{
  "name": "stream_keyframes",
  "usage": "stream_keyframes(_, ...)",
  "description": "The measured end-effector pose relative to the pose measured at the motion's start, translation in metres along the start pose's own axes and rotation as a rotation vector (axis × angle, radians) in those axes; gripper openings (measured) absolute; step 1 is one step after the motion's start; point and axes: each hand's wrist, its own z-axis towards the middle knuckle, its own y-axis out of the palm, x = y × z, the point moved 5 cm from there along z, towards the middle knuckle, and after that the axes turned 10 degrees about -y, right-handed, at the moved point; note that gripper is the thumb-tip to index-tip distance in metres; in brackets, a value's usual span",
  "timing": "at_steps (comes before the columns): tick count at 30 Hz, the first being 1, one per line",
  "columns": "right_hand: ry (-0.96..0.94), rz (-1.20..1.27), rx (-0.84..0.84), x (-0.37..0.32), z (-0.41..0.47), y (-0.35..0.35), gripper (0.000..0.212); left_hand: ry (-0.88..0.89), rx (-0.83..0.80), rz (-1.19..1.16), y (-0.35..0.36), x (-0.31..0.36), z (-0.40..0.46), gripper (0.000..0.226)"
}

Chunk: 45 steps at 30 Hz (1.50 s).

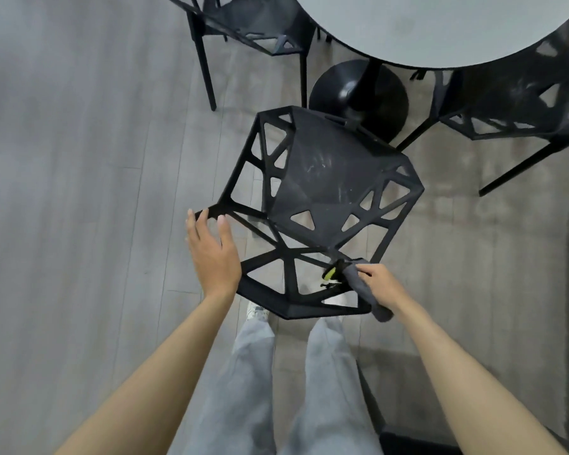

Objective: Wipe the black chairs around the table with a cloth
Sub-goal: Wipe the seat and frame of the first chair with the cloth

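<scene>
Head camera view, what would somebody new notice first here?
The black chair with triangular cut-outs fills the centre. The left hand rests on its back corner, while the right hand holds a grey cloth against the backrest frame. A round table stands beyond.

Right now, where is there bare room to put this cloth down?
The seat panel of the near chair is bare, bordered by its open triangular frame. The round tabletop is bare too. The chair's backrest is crowded: left hand at its corner, right hand gripping the cloth.
</scene>
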Motion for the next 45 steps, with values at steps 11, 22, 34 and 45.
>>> stream_keyframes(11,-0.333,-0.019,-0.173,-0.052,-0.024,0.012,0.021,-0.004,0.047,0.032,-0.002,0.005,-0.002,0.059)
stream_keyframes(22,-0.251,-0.255,-0.176,-0.039,-0.007,0.007,0.025,-0.005,0.05,0.041,-0.002,-0.003,0.001,0.06)
stream_keyframes(34,-0.313,-0.253,-0.19,-0.081,-0.035,0.013,0.027,0.005,0.041,-0.035,-0.003,0.0,0.0,0.057)
stream_keyframes(45,-0.389,-0.221,-0.153,-0.143,-0.03,0.056,0.028,0.009,0.046,-0.069,-0.001,-0.003,-0.001,0.056)
